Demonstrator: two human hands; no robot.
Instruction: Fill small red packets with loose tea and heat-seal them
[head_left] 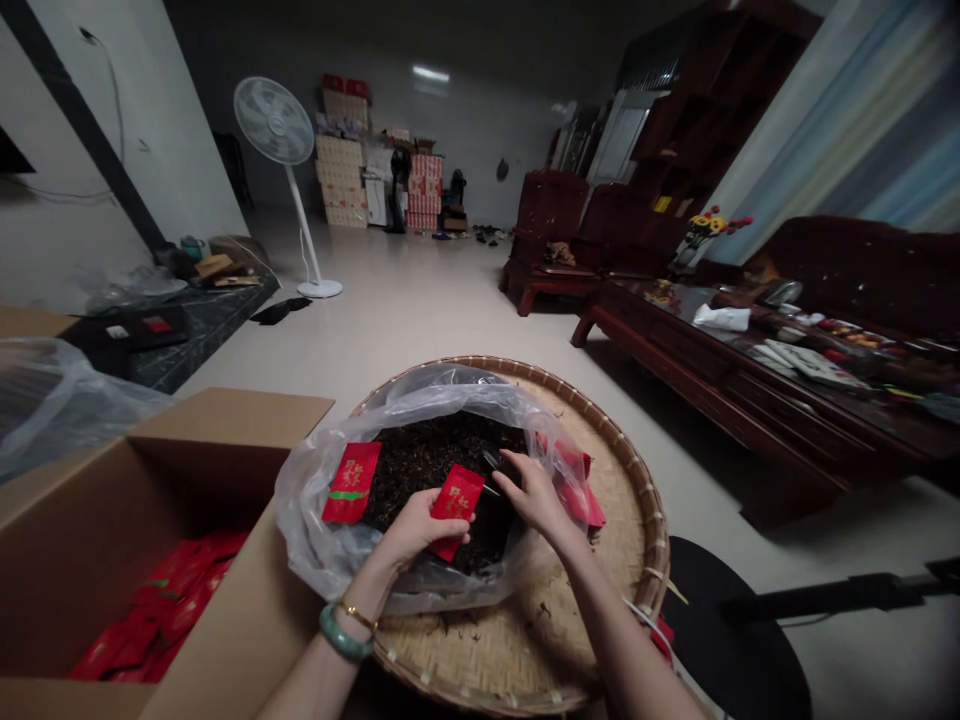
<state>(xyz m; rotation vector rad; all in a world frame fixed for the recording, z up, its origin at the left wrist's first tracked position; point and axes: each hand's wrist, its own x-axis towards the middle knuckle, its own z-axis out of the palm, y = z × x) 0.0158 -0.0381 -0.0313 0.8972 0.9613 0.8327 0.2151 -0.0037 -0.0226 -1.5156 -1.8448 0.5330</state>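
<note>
My left hand (420, 525) is closed on a red tea packet (459, 492) with gold characters, held upright over dark loose tea leaves (420, 450). The leaves fill a clear plastic bag (315, 550) with its mouth spread wide. My right hand (531, 490) is over the bag's right side, its thumb and fingers bent around a dark, glossy object (492, 462) that looks like a scoop; most of it is hidden. Another red packet (351, 484), crossed by a green strip, lies on the bag's left edge. More red packets (576, 475) rest at the right, partly behind the plastic.
A round woven bamboo tray (622, 460) carries the bag. At the left stands an open cardboard box (232, 415) holding several red packets (169, 600). A black round base (739, 625) with a pole sits at right. Beyond are a white fan (300, 220) and a wooden table (675, 350).
</note>
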